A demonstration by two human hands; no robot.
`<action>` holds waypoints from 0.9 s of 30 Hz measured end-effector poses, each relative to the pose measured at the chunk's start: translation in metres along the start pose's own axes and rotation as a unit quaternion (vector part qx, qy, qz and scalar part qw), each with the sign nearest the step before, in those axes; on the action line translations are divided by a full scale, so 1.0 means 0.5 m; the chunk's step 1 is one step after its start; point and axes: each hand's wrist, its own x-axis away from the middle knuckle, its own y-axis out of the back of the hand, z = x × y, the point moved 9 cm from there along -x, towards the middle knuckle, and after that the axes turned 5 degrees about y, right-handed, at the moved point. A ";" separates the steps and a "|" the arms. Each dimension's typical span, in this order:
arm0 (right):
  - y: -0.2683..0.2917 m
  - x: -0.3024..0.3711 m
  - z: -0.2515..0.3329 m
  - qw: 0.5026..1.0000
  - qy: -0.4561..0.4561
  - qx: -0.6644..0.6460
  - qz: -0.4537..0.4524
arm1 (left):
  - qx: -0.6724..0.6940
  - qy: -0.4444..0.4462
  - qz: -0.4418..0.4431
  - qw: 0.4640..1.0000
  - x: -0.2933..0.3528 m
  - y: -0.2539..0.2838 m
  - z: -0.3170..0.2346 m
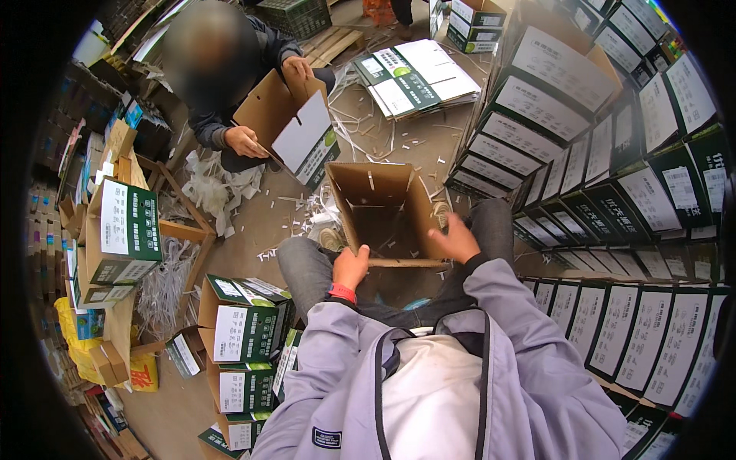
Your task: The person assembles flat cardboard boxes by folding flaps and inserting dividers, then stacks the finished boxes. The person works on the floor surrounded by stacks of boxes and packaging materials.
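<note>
An open cardboard box, brown inside, stands between my knees with its opening toward me. My left hand, with a red band at the wrist, is closed on the near left corner of its rim. On the opposite side my right hand grips the right wall, thumb toward the inside, fingers partly hidden. The inside looks bare, and the box's outer faces are mostly out of sight. Across from me, another person's hands hold a second open box, white and green outside.
Stacked white-and-green boxes wall in my right side. More boxes stand by my left leg, near a wooden frame with white strapping. Flattened cartons lie on the floor ahead, among plastic scraps.
</note>
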 end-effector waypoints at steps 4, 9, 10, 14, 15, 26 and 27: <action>-0.027 0.006 -0.013 0.995 -0.040 0.072 0.049 | -0.061 -0.050 -0.075 0.994 -0.083 0.051 -0.063; -0.047 -0.039 0.019 0.994 -0.025 0.098 0.043 | 0.001 -0.138 -0.105 0.985 -0.225 0.096 -0.072; -0.046 -0.049 0.022 0.994 -0.016 0.104 0.032 | -0.012 -0.142 -0.105 0.984 -0.226 0.100 -0.078; 0.014 -0.086 -0.002 0.993 -0.075 0.093 -0.023 | -0.022 -0.162 -0.048 0.985 -0.108 0.116 -0.128; 0.012 -0.090 0.006 0.995 -0.056 0.071 -0.046 | -0.034 -0.167 -0.045 0.984 -0.093 0.106 -0.082; -0.061 0.055 0.223 0.922 0.342 0.123 0.132 | -0.071 -0.117 -0.058 0.989 -0.147 0.083 -0.054; -0.097 0.061 0.211 0.905 0.347 0.183 0.165 | -0.091 -0.047 0.009 0.995 -0.156 0.088 -0.054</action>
